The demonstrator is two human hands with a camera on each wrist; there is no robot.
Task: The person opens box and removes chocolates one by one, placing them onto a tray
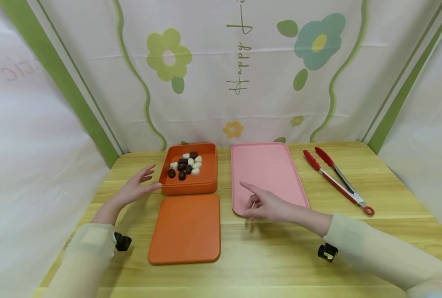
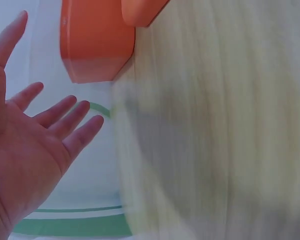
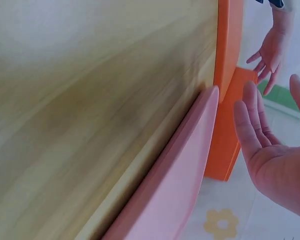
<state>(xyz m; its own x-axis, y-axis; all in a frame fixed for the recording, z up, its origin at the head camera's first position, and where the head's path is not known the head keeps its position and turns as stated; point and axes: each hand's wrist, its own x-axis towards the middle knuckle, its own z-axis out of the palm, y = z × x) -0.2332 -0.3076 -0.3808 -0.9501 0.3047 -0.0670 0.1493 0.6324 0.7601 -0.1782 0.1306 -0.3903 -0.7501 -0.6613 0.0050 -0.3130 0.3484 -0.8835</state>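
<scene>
Beside the left front corner of the orange box [image 1: 189,189], my left hand [image 1: 133,189] holds nothing, its fingers spread. Smooth black and white pebble-like pieces [image 1: 182,176] lie grouped inside the box. In the left wrist view, the palm of that hand shows bare. My right hand [image 1: 266,203] hovers over the front left part of the pink tray [image 1: 265,165], index finger extended and the others loosely bent. Nothing is between its fingers in the right wrist view, where the orange box [image 3: 225,145] appears beyond the tray.
An orange lid [image 1: 186,229] lies flat on the wooden table [image 1: 258,265], directly in front of the box. Red-handled metal tongs [image 1: 336,184] rest spread apart to the right of the tray. A patterned white curtain [image 1: 206,103] closes off the back and sides.
</scene>
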